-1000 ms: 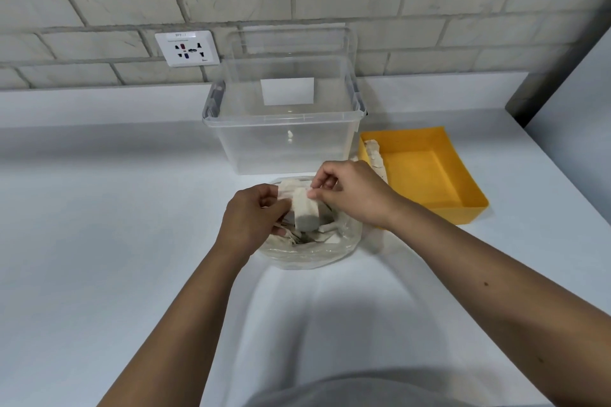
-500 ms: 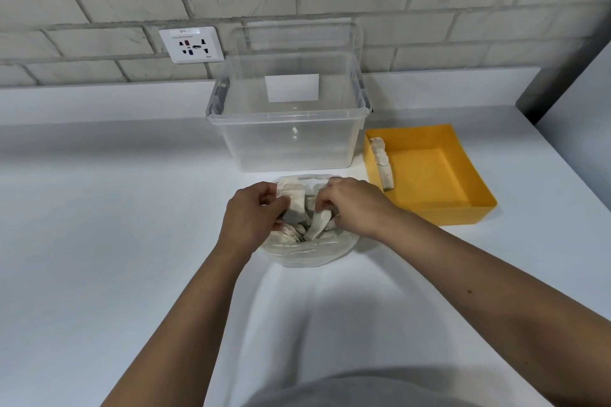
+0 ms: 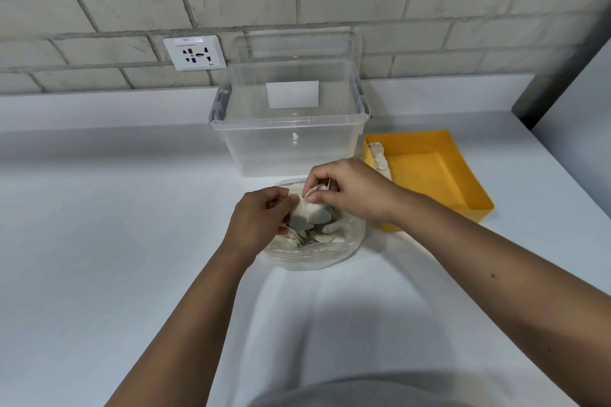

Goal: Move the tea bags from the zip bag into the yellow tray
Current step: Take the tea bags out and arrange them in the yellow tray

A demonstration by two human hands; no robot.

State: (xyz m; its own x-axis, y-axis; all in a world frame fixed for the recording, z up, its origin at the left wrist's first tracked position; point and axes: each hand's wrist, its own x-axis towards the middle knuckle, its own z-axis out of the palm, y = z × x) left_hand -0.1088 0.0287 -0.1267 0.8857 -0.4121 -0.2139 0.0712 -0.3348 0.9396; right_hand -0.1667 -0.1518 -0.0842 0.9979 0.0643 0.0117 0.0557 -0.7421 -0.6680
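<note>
So the person's right hand (image 3: 350,192) has its fingertips pinched on the top of a pale, pillow-shaped paper tea bag (image 3: 310,213), held right over the mouth of the crinkly clear plastic zip bag (image 3: 310,256). Their left hand (image 3: 261,221) is curled onto the zip bag's left rim, gripping it. More tea bags sit piled inside. Just to the right is the shallow rectangular yellow tray (image 3: 476,198), with a few tea bags (image 3: 378,155) along its left wall. A big clear plastic storage box (image 3: 291,149) stands behind on the white counter (image 3: 115,241).
</note>
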